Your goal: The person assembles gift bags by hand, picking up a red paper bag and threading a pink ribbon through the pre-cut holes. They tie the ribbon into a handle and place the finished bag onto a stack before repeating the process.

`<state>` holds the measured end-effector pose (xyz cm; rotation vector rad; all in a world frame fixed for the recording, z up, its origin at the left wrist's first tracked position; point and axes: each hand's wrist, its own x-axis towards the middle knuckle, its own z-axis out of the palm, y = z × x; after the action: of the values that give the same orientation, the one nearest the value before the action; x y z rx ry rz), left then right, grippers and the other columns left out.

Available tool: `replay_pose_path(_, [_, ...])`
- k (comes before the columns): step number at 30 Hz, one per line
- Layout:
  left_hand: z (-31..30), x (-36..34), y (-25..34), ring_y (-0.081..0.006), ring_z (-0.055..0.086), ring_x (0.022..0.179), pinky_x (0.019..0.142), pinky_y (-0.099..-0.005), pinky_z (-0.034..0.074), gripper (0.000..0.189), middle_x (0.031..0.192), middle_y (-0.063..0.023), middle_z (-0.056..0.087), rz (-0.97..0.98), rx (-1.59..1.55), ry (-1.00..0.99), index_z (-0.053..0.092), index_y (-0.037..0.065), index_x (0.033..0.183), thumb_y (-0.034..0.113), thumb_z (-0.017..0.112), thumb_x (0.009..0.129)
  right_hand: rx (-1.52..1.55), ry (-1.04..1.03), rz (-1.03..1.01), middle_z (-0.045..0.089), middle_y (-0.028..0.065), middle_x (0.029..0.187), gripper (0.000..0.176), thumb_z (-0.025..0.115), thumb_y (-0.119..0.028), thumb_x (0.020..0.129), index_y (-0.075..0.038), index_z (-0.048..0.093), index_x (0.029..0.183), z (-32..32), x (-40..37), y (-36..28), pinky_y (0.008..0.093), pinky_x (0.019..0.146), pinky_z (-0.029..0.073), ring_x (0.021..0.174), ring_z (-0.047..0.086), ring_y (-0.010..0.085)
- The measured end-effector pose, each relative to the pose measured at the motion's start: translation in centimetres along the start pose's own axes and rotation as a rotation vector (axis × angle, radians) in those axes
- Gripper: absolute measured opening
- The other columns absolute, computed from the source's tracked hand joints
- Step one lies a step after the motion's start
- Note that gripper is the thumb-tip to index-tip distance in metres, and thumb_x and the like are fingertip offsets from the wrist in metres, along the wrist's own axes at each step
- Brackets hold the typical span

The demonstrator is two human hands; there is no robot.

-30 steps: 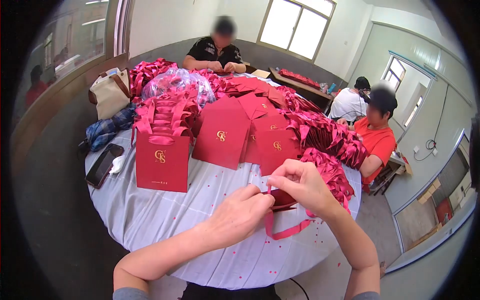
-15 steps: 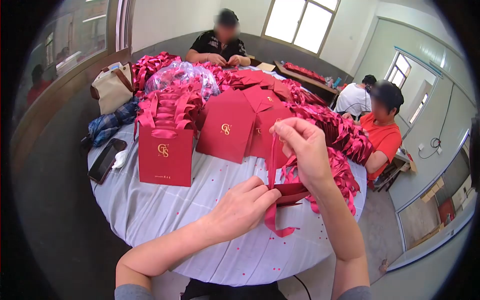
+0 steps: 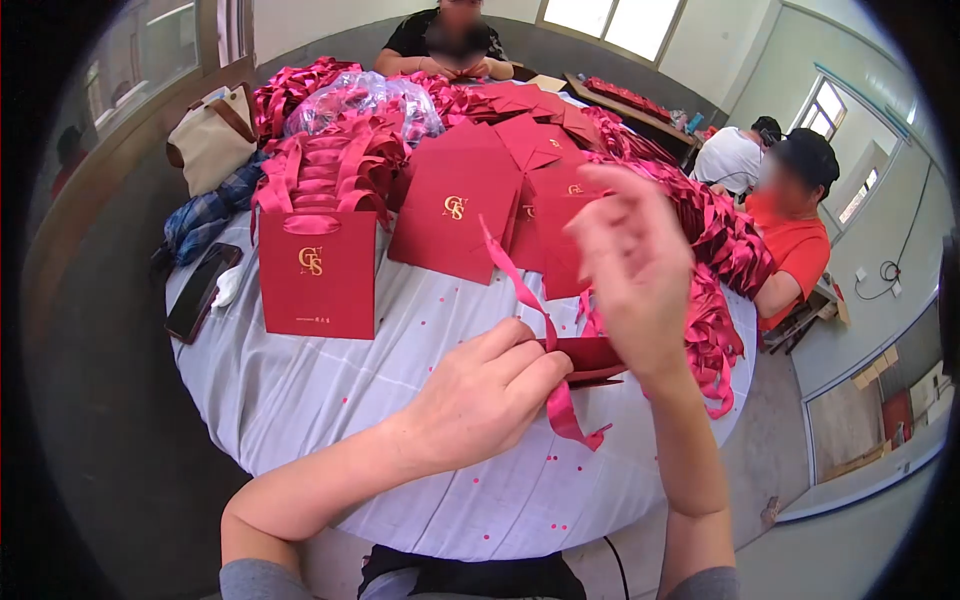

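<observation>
My left hand [image 3: 495, 388] is closed on the edge of a red paper bag [image 3: 590, 358], which is seen nearly edge-on above the table. A pink ribbon [image 3: 522, 290] rises loose from beside my left fingers, and its other end hangs below them. Above and to the right of that bag is my right hand [image 3: 635, 265], its fingers blurred but apart, with nothing held between them. Another red bag with a gold logo [image 3: 318, 280] lies at the left, ribbon handles behind it. Flat red bags [image 3: 450, 225] overlap beyond my hands.
The table's pale cloth [image 3: 300, 400] has small red dots on it. At the left are a phone [image 3: 203, 292], a cream bag [image 3: 212, 140] and blue plaid fabric [image 3: 205, 222]. Ribboned bags [image 3: 715, 235] line the right side. People sit at the far side and right.
My right hand has let go of the ribbon's upper end and its fingers have spread. The ribbon now leans left, loose. The view has shifted slightly downward.
</observation>
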<state>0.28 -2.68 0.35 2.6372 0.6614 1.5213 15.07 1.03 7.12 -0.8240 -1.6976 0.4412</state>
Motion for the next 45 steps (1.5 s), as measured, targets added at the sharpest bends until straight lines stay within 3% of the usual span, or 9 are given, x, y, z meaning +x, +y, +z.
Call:
replay_pose_path(4, [0.2, 0.0, 0.0, -0.0266, 0.054, 0.07, 0.058, -0.0346, 0.046, 0.027, 0.072, -0.0086, 0.056, -0.003, 0.011, 0.013, 0.06, 0.0, 0.091, -0.003, 0.069, 0.066, 0.242, -0.103, 0.281, 0.059, 0.0067, 0.09, 0.039, 0.055, -0.003, 0.089, 0.002, 0.041, 0.125, -0.4, -0.7, 0.4, 0.0166, 0.049, 0.042, 0.061, 0.053, 0.005])
replay_pose_path(9, [0.4, 0.1, -0.4, -0.0268, 0.054, 0.07, 0.059, -0.0347, 0.046, 0.028, 0.073, -0.0086, 0.056, -0.02, 0.005, 0.011, 0.06, 0.001, 0.091, -0.005, 0.069, 0.065, 0.193, 0.101, -0.077, 0.059, 0.0087, 0.092, 0.033, 0.05, -0.002, 0.092, 0.003, 0.042, 0.124, -0.9, -0.8, -1.0, 0.0149, 0.047, 0.037, 0.056, 0.048, 0.0031])
replay_pose_path(12, [0.3, 0.2, -0.6, -0.0269, 0.054, 0.07, 0.06, -0.0348, 0.045, 0.028, 0.074, -0.009, 0.057, -0.032, -0.002, 0.01, 0.06, 0.001, 0.091, -0.005, 0.069, 0.065, 0.262, -0.006, 0.093, 0.06, 0.0079, 0.088, 0.025, 0.049, 0.0, 0.092, 0.004, 0.049, 0.116, -1.2, -1.8, -1.4, 0.0149, 0.047, 0.036, 0.054, 0.046, 0.0021])
replay_pose_path(17, [0.2, 0.7, -0.8, -0.0259, 0.053, 0.07, 0.058, -0.0344, 0.044, 0.024, 0.076, -0.0107, 0.058, -0.058, -0.01, 0.026, 0.06, 0.0, 0.091, -0.008, 0.067, 0.07, -0.023, -0.028, -0.006, 0.059, -0.0004, 0.077, 0.007, 0.058, -0.002, 0.089, 0.001, 0.06, 0.095, -3.3, -4.0, -2.5, 0.0168, 0.052, 0.04, 0.065, 0.054, 0.0012])
replay_pose_path(21, [0.3, 0.7, -0.9, -0.0282, 0.056, 0.072, 0.062, -0.0371, 0.047, 0.019, 0.077, -0.0111, 0.059, -0.094, 0.015, 0.02, 0.059, 0.0, 0.09, 0.0, 0.067, 0.072, -0.39, -0.179, 0.01, 0.056, 0.0057, 0.071, 0.019, 0.071, -0.009, 0.079, -0.002, 0.062, 0.094, -3.7, -6.8, -1.4, 0.0253, 0.048, 0.044, 0.054, 0.054, 0.0137])
replay_pose_path(29, [0.3, 0.7, -0.5, -0.029, 0.056, 0.075, 0.063, -0.0381, 0.047, 0.019, 0.077, -0.0118, 0.059, -0.07, 0.061, 0.017, 0.059, 0.0, 0.091, -0.002, 0.065, 0.074, -0.365, 0.01, -0.148, 0.061, 0.01, 0.08, 0.034, 0.074, -0.011, 0.076, -0.002, 0.058, 0.104, -2.2, -11.2, -0.2, 0.0364, 0.062, 0.047, 0.066, 0.057, 0.0255])
replay_pose_path(32, [0.2, 0.9, -0.3, -0.0289, 0.055, 0.075, 0.065, -0.0376, 0.046, 0.018, 0.076, -0.0113, 0.058, -0.071, 0.05, 0.007, 0.059, 0.001, 0.091, -0.003, 0.064, 0.074, -0.104, -0.144, 0.301, 0.059, 0.0045, 0.08, 0.021, 0.067, -0.007, 0.083, 0.002, 0.059, 0.101, -2.4, -13.1, 0.1, 0.0259, 0.067, 0.046, 0.071, 0.053, 0.0102])
replay_pose_path(35, [0.2, 0.9, -0.4, -0.0292, 0.054, 0.076, 0.067, -0.0376, 0.045, 0.016, 0.076, -0.0109, 0.058, -0.078, 0.013, 0.002, 0.059, 0.001, 0.09, -0.003, 0.064, 0.075, -0.005, -0.227, 0.343, 0.058, 0.0092, 0.071, 0.016, 0.065, -0.013, 0.086, 0.001, 0.062, 0.093, -3.8, -14.8, 0.2, 0.0284, 0.055, 0.042, 0.061, 0.054, 0.0126])
replay_pose_path(45, [-0.7, 2.5, 0.6, -0.023, 0.054, 0.086, 0.091, -0.0449, 0.034, 0.01, 0.072, -0.0017, 0.059, 0.055, 0.369, -0.002, 0.066, 0.008, 0.076, 0.013, 0.073, 0.071, 0.091, 0.037, 0.56, 0.065, 0.0044, 0.078, 0.015, 0.064, -0.006, 0.086, 0.005, 0.064, 0.096, -9.4, -19.6, -1.9, 0.0246, 0.065, 0.047, 0.07, 0.059, 0.0094])
